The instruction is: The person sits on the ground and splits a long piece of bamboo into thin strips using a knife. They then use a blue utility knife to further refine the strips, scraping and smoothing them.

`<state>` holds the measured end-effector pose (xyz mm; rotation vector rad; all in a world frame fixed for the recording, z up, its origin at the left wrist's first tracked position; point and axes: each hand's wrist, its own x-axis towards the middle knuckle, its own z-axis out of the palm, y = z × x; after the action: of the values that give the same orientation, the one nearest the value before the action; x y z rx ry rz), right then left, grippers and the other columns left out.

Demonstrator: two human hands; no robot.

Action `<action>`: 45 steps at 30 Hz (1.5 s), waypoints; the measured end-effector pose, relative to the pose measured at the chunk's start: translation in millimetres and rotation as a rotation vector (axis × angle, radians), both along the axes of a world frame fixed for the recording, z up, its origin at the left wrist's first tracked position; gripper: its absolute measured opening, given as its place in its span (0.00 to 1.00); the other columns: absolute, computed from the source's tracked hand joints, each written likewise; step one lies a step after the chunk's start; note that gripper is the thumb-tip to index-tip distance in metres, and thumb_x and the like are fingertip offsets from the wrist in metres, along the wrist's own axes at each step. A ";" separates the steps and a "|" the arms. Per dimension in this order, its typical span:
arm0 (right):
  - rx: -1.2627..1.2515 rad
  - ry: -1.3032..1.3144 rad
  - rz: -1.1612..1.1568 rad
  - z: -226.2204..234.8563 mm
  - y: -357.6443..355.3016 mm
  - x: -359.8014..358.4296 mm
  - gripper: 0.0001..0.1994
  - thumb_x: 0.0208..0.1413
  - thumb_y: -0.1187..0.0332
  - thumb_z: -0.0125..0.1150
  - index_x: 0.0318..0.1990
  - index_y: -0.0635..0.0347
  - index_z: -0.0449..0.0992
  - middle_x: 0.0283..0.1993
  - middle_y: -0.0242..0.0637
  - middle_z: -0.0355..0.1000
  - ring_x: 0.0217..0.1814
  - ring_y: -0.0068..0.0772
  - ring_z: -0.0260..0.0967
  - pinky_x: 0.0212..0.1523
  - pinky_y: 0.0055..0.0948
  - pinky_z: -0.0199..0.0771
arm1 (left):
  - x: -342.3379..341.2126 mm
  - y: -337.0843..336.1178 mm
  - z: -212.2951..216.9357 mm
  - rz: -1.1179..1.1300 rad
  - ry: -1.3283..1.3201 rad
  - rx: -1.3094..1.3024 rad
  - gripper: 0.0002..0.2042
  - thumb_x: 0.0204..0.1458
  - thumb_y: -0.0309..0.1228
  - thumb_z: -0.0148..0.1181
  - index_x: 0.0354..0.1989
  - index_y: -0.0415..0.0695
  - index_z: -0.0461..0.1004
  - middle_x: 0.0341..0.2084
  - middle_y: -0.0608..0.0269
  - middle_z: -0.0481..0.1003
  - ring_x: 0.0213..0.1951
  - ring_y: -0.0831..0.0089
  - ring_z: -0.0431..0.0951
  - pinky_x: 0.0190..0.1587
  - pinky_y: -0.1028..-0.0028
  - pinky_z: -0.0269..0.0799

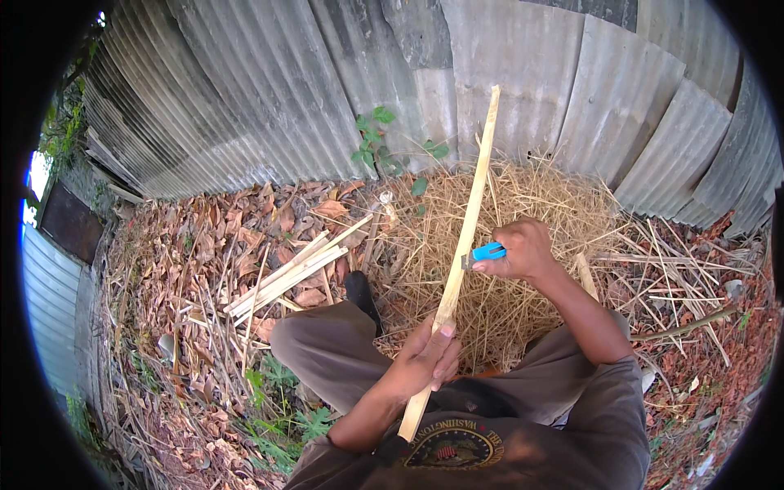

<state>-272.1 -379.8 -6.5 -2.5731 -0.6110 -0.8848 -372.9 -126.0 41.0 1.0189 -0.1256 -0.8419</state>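
Observation:
A long pale strip of split wood or bamboo (472, 212) slants from my lap up and away toward the metal fence. My left hand (425, 359) is closed around its lower part, thumb on top. In my right hand (525, 249) is a utility knife with a blue handle (490, 251), gripped in the fist. The blade (468, 260) meets the right edge of the strip around its middle. Thin straw-like shavings (523, 310) lie heaped under and around the strip, between my bent legs.
Several cut strips (286, 278) rest in a pile on dry leaves (204, 245) to the left. Corrugated metal sheets (514, 73) form a fence ahead. Thin sticks (670, 269) litter the ground at right. A small green plant (373, 139) grows against the fence.

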 end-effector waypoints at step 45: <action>1.514 0.838 -0.161 2.6 -86.7 10.7 0.36 0.54 0.26 0.34 0.13 0.48 0.50 0.09 0.22 0.44 0.08 0.18 0.39 0.10 0.24 0.41 | -38.1 56.9 3.4 -0.195 0.024 0.118 0.08 0.67 0.35 0.38 0.42 0.46 0.61 0.11 0.72 0.57 0.10 0.82 0.55 0.19 0.81 0.56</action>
<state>-261.4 -466.6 -4.0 -1.2988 0.4271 -0.0495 -411.1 -69.1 44.4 1.1196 -0.1583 -1.0484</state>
